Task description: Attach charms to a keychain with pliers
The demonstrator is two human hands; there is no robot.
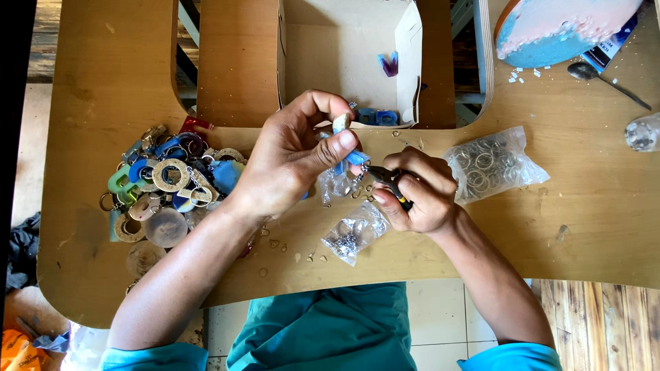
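Work in hand: a small blue and white charm (342,127) is pinched between thumb and fingers of the left hand (292,161), raised over the middle of the desk (110,75), just in front of the cardboard box (347,58).
Left hand: clenched on the charm, thumb pressed across its lower part; a bit of chain or ring seems to hang below it, too small to tell.
Right hand: the right hand (416,192) is closed around small pliers (386,180), whose tips point left and meet the bottom end of the charm.
Finished pile: a heap of coloured ring and disc key fobs (165,185) lies toward the left edge of the desk, many already with metal fittings, so a good share looks done.
In the box: a few blue and purple pieces (387,65) lie inside and at its front lip; whether they are fitted I cannot tell.
Supplies left: a clear bag of metal split rings (489,163) sits right of the hands and looks well filled; a smaller bag of tiny fittings (352,233) lies near the front edge.
Loose bits: small rings are scattered on the desk between the hands and the front edge.
Judgement: the current charm is mid-fitting, not yet closed off; plenty of hardware suggests more remain.
Far right corner: a spoon (605,77) and a blue and pink slab (557,27), untouched.
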